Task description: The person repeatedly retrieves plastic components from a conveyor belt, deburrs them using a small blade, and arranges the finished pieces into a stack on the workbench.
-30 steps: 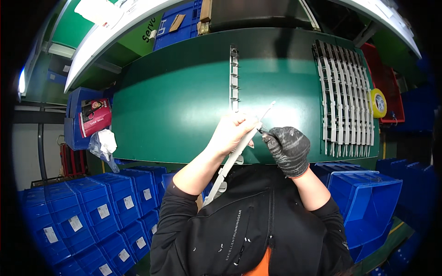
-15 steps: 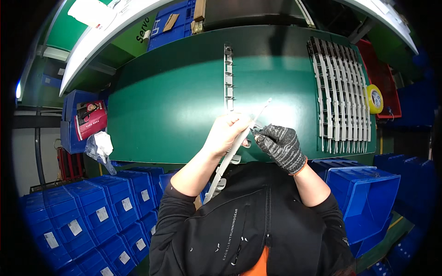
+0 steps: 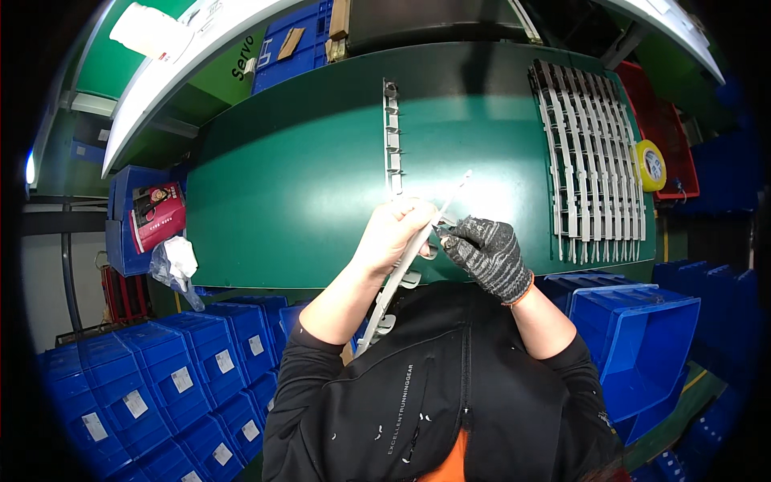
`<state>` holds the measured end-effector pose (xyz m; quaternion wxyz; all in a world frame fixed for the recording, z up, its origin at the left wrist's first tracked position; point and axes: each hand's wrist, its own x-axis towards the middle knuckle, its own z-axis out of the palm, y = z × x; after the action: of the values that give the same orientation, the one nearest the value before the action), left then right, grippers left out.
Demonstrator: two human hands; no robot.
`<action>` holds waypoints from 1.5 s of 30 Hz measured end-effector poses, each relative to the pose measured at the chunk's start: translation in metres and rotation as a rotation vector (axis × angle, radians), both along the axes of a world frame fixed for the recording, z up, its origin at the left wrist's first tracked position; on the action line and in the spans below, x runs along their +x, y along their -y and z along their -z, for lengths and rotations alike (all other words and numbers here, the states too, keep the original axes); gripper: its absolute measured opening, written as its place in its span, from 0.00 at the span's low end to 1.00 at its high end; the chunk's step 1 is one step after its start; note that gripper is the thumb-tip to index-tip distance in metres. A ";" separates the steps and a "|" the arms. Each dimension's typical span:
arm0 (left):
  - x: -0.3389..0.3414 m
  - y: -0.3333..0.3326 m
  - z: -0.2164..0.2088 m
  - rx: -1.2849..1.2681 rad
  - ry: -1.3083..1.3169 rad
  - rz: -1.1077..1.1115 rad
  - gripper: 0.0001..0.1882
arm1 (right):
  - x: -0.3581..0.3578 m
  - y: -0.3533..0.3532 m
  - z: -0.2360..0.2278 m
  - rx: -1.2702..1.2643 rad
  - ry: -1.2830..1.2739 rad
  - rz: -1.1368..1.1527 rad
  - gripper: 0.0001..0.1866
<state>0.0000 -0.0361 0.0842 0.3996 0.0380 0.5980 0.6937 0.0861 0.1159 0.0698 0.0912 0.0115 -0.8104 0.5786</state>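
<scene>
My bare left hand [image 3: 393,237] is closed around a long light-grey plastic strip [image 3: 389,296] with curved tabs along one side. The strip slants from near my jacket up past my fingers, its thin far end over the table. Close by on the right, my right hand [image 3: 487,255], in a dark grey knitted glove, pinches a small dark pointed tool [image 3: 441,230] against the strip's edge. Most of that tool is hidden by the glove. Beyond my left hand, a similar strip [image 3: 392,136] lies lengthwise on the table, its near end hidden by the hand.
Several similar strips [image 3: 590,161] lie side by side on the right of the green table [image 3: 281,177]. A yellow tape roll [image 3: 650,165] sits beside them, near a red bin [image 3: 673,136]. Blue crates [image 3: 173,353] are stacked at left; an open blue crate [image 3: 642,345] stands at right.
The whole view has shifted slightly. Both hands keep the same hold on the strip and the tool, with hardly any visible movement between them.
</scene>
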 end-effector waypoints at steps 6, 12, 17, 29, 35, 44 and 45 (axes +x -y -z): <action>0.000 -0.001 0.003 0.014 -0.010 0.015 0.10 | 0.001 -0.001 -0.001 0.013 -0.015 0.016 0.10; 0.005 -0.005 -0.001 0.012 -0.059 -0.020 0.12 | 0.009 0.004 0.005 -0.236 0.105 0.152 0.07; 0.013 -0.003 -0.001 -0.120 -0.484 -0.036 0.09 | 0.008 -0.011 -0.012 -0.790 0.386 0.055 0.08; 0.001 0.018 -0.033 -0.426 -1.334 -0.041 0.05 | 0.002 0.000 -0.008 -0.733 0.224 0.173 0.04; -0.052 0.150 -0.147 0.354 -0.872 -0.641 0.16 | -0.003 -0.014 0.027 -0.996 0.124 0.253 0.04; -0.044 0.151 -0.067 1.016 -0.394 -0.850 0.23 | -0.022 0.018 0.060 -1.303 0.522 0.168 0.13; -0.044 0.146 -0.048 0.987 -0.299 -0.924 0.23 | -0.029 0.013 0.061 -1.302 0.514 0.193 0.13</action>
<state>-0.0438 -0.1825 0.1318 -0.0876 0.0521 0.2161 0.9710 0.0575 0.1027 0.0092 -0.0640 -0.2544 -0.2927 0.9195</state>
